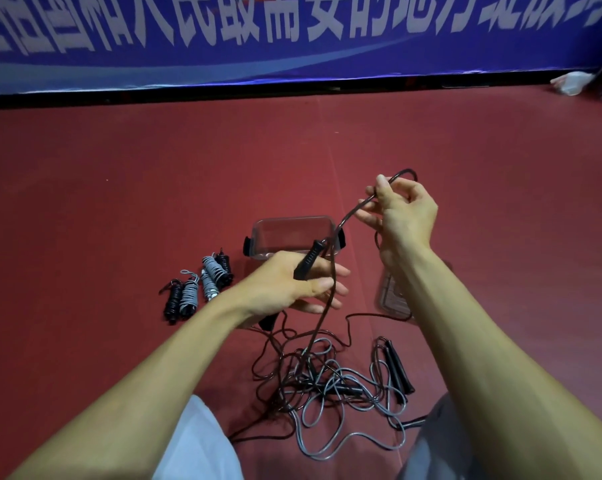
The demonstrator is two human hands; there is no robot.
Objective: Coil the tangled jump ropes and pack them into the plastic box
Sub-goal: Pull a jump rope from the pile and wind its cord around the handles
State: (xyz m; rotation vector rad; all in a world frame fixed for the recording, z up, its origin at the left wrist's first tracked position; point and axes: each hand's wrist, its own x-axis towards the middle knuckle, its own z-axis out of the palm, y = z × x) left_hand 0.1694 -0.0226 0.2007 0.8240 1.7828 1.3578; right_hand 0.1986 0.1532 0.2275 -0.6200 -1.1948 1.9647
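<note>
My left hand (292,284) grips the black handle (310,259) of a dark jump rope, holding it above the floor. From the handle the dark cord (348,216) arcs up to my right hand (401,211), which pinches it in a loop at chest height; the cord then drops to the floor. A tangle of dark and grey ropes (327,382) lies between my knees, with two black handles (398,370) at its right. Behind my left hand stands the clear plastic box (289,233) with black clips, empty as far as I can see.
Several coiled ropes, black and grey (199,287), lie in a row left of the box. The clear lid (393,296) lies flat to the right, partly behind my right forearm. Red floor all round; a blue banner (292,36) along the back; white litter (569,83) far right.
</note>
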